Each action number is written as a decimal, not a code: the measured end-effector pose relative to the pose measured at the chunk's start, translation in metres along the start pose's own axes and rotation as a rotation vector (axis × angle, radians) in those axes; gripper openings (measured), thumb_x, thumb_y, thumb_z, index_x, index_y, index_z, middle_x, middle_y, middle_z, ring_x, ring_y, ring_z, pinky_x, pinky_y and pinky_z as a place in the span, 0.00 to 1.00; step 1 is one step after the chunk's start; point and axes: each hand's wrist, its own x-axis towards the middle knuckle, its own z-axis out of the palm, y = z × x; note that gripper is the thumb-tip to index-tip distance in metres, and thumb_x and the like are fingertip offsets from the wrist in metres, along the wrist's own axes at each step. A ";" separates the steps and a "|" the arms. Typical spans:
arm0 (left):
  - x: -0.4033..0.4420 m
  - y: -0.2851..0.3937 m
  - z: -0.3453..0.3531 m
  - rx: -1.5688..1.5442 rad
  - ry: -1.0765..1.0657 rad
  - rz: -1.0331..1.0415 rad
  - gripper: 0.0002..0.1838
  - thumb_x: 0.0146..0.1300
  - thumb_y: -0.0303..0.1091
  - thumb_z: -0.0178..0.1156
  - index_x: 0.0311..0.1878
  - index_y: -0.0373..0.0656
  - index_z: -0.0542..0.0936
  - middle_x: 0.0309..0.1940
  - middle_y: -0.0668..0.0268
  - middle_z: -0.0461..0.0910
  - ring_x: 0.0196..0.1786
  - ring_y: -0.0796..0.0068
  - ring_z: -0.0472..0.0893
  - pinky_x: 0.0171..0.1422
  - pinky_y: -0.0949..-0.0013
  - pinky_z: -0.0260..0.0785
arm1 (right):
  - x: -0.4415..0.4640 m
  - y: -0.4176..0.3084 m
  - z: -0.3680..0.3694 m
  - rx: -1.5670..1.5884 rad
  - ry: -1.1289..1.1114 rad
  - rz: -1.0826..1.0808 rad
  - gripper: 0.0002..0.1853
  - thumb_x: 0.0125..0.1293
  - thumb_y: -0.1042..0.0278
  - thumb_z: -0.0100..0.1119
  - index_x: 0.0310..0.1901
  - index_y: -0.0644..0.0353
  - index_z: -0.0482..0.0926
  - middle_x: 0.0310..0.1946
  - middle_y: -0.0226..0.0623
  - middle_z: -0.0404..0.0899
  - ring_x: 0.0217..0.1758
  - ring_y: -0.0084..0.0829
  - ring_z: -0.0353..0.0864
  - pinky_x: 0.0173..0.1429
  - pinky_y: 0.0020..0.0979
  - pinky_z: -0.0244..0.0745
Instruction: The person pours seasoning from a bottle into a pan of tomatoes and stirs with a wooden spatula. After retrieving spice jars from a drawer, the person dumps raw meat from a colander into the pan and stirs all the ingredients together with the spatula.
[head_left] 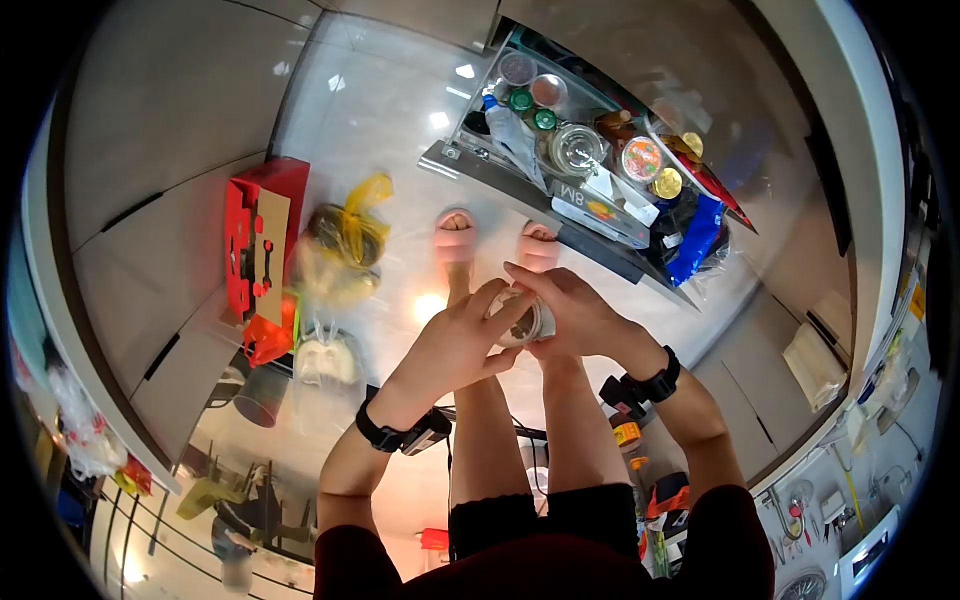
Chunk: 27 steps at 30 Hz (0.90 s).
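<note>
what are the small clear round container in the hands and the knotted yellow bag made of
The small clear round container looks like glossy plastic, possibly glass: see-through wall, pale rim. The knotted yellow bag seems thin, shiny plastic film, by its translucent, crinkled folds.

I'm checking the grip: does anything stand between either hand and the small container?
Nothing visible does: the left hand and right hand both meet the container directly. Parts of it are covered, so hidden contact can't be checked.
</note>
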 end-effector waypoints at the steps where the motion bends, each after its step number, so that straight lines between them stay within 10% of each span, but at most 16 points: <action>1: 0.001 -0.006 -0.004 -0.003 -0.021 0.011 0.37 0.47 0.37 0.68 0.64 0.49 0.66 0.54 0.54 0.71 0.41 0.51 0.81 0.41 0.60 0.76 | 0.006 0.002 0.002 0.005 0.000 0.002 0.54 0.35 0.68 0.74 0.68 0.60 0.57 0.49 0.45 0.76 0.53 0.45 0.75 0.59 0.40 0.67; 11: 0.027 -0.046 -0.039 -0.014 -0.027 0.071 0.31 0.51 0.41 0.68 0.59 0.46 0.71 0.53 0.54 0.72 0.50 0.53 0.76 0.51 0.59 0.74 | 0.059 0.005 -0.014 0.024 0.108 -0.096 0.59 0.34 0.69 0.76 0.71 0.55 0.52 0.51 0.47 0.76 0.52 0.47 0.75 0.57 0.41 0.70; 14: 0.038 -0.062 -0.049 -0.026 0.162 0.039 0.31 0.50 0.38 0.69 0.59 0.45 0.72 0.53 0.54 0.72 0.52 0.54 0.75 0.53 0.61 0.73 | 0.079 0.017 -0.022 0.100 0.224 -0.174 0.50 0.44 0.64 0.75 0.70 0.54 0.55 0.57 0.44 0.73 0.58 0.45 0.74 0.61 0.39 0.69; 15: 0.040 -0.069 -0.052 -0.047 0.228 -0.027 0.30 0.50 0.35 0.70 0.57 0.43 0.72 0.53 0.53 0.72 0.53 0.54 0.75 0.51 0.62 0.74 | 0.084 0.018 -0.031 0.425 0.101 0.089 0.44 0.52 0.60 0.71 0.69 0.56 0.58 0.62 0.42 0.67 0.65 0.39 0.67 0.65 0.36 0.64; 19: 0.057 -0.091 -0.062 0.061 0.442 -0.041 0.29 0.50 0.35 0.69 0.56 0.42 0.71 0.53 0.53 0.72 0.53 0.50 0.74 0.53 0.57 0.71 | 0.120 0.080 -0.031 -0.340 0.461 0.253 0.17 0.65 0.60 0.55 0.52 0.58 0.76 0.64 0.55 0.62 0.68 0.51 0.62 0.68 0.43 0.60; 27: 0.082 -0.113 -0.046 0.171 0.606 -0.139 0.27 0.52 0.31 0.68 0.55 0.40 0.69 0.52 0.53 0.71 0.54 0.51 0.72 0.54 0.58 0.69 | 0.137 0.132 -0.025 -0.398 0.220 0.499 0.23 0.60 0.55 0.59 0.53 0.58 0.73 0.65 0.58 0.59 0.65 0.52 0.65 0.66 0.46 0.62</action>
